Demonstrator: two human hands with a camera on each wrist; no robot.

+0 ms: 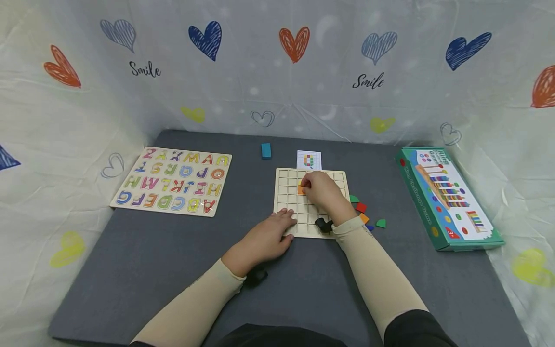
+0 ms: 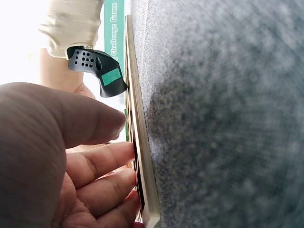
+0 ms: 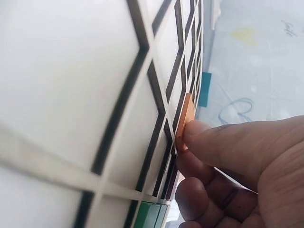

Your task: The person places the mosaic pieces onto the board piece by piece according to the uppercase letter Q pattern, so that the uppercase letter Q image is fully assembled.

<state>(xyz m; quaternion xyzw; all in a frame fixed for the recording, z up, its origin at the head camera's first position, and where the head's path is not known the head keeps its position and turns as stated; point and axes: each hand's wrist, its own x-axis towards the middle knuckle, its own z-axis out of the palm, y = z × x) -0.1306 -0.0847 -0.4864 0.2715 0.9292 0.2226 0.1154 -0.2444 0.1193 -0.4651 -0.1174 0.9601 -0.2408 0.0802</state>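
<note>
Cat. entry: grid-board work, both hands engaged.

Item 1. R hand (image 1: 324,193), over upper mid. part of board; grasping orange tile, thumb to fingertips.
Item 2. Orange tile (image 3: 186,118), 1 pc, in that pinch, at the face of the board, left of centre col.; whether fully seated in a cell, can't tell.
Item 3. Grid board (image 1: 284,202), pale wood, raised ribs, approx. centre of table (image 1: 143,270).
Item 4. L hand (image 1: 266,236), fingers extended, grasping nothing, resting on near-left corner of board.
Item 5. Pattern card (image 1: 309,159), at board's far edge, multicol. figure (too small to read cell by cell).
Item 6. Loose pcs, right of board: green pc (image 1: 354,198), red pc (image 1: 361,207), blue pc (image 1: 370,227), others adj.
Item 7. Teal block (image 1: 266,151), beyond board, left of card.

Handling notes (judgement): check cell vs. card before letting go; square tile's edges to the ribs, lower it flat, press centre w/ one fingertip. L hand best kept light but firm, so board doesn't skid. Main risk: tile riding up on a rib, or R wrist nudging loose pcs.
</note>
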